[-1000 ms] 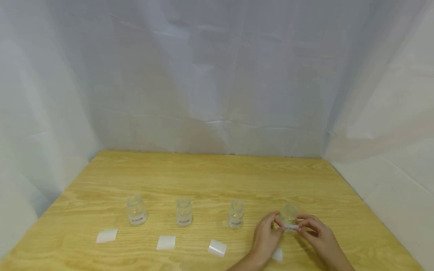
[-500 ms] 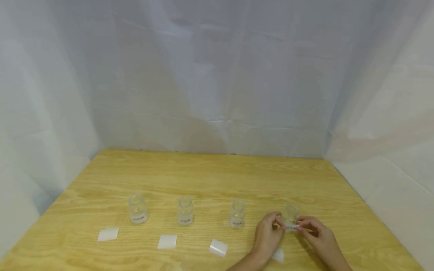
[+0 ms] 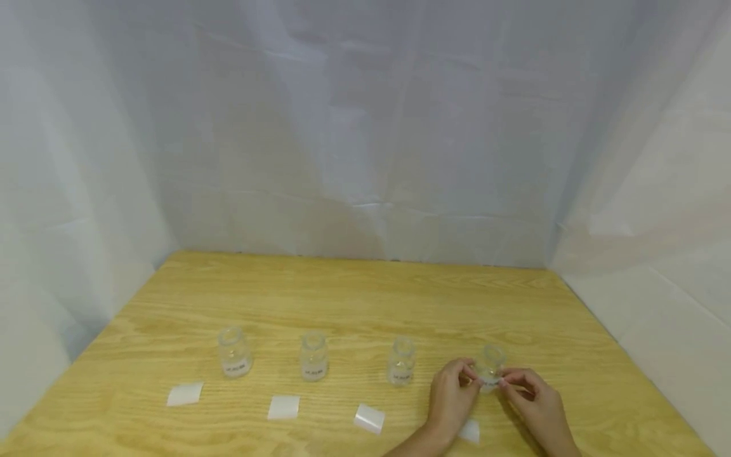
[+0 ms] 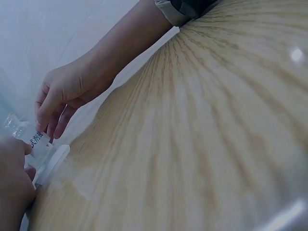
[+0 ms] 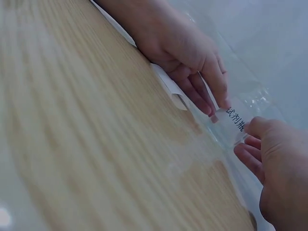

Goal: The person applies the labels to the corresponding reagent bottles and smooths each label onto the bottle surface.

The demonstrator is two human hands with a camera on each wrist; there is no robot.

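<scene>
At the right of the head view stands a clear glass jar (image 3: 493, 357) with a white printed label (image 3: 490, 383) across its lower front. My left hand (image 3: 454, 397) pinches the label's left end between thumb and finger. The other end is pinched by my right hand (image 3: 533, 400). Dark characters show on the label (image 5: 234, 119) between the two thumbs in the right wrist view. The label lies against or just before the glass; how much of it sticks is hard to tell. Partly behind my left wrist lies a white paper piece (image 3: 470, 431).
Three similar labelled jars stand in a row to the left: a far-left jar (image 3: 234, 352), a second jar (image 3: 314, 357) and a third jar (image 3: 401, 360). In front of them lie white paper pieces (image 3: 283, 407) on the wooden table (image 3: 342, 292). White sheeting (image 3: 365, 127) encloses the back and sides.
Both hands stay at the right jar with the label between them. The label looks more bent toward the glass now. The whole scene shifts slightly right in the head view.
</scene>
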